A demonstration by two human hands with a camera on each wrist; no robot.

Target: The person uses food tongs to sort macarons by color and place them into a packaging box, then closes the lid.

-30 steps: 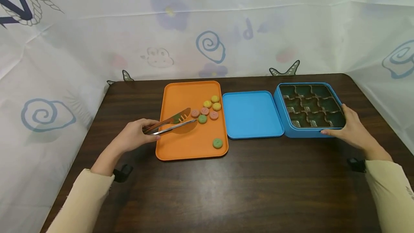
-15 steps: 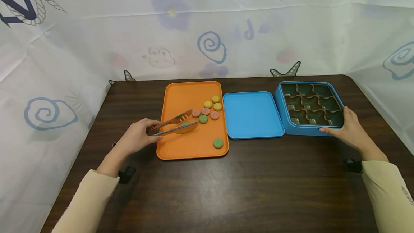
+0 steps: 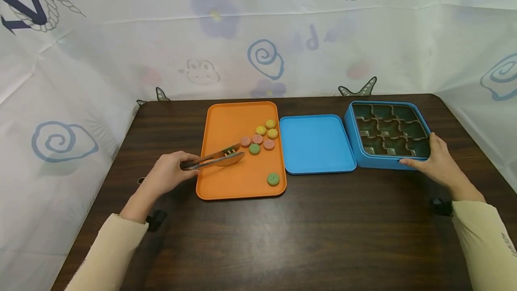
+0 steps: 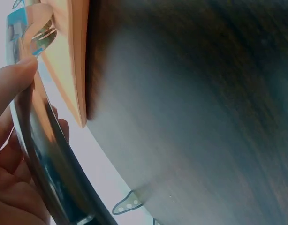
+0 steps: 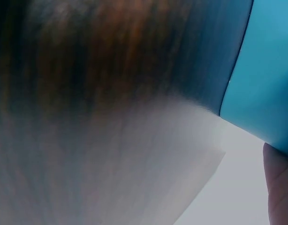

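Observation:
My left hand (image 3: pixel 167 172) holds a pair of metal serving tongs (image 3: pixel 214 159), one arm fork-ended, above the orange tray (image 3: pixel 226 187). A bit of green shows by the fork prongs; whether the tongs pinch that piece, I cannot tell. In the left wrist view the thumb presses along the tongs (image 4: pixel 50 154). Right of the tips lie yellow (image 3: pixel 272 134), pink (image 3: pixel 269 144) and green button-like discs (image 3: pixel 254 148), with one green disc (image 3: pixel 273 179) nearer the front. My right hand (image 3: pixel 440 163) grips the front right corner of a blue box (image 3: pixel 379 162), thumb in front, fingers along its side.
Between the orange tray and the box lies a flat blue tray or lid (image 3: pixel 317 145). A dark divider with several square compartments (image 3: pixel 387 129) fills the box. The dark wooden table (image 3: pixel 258 237) ends at a patterned white cloth (image 3: pixel 226 66) behind.
The tongs' arms have drawn closer together around the green disc's spot, after shifting slightly right and down. The blue box has shifted slightly backward, with the right hand still on its corner.

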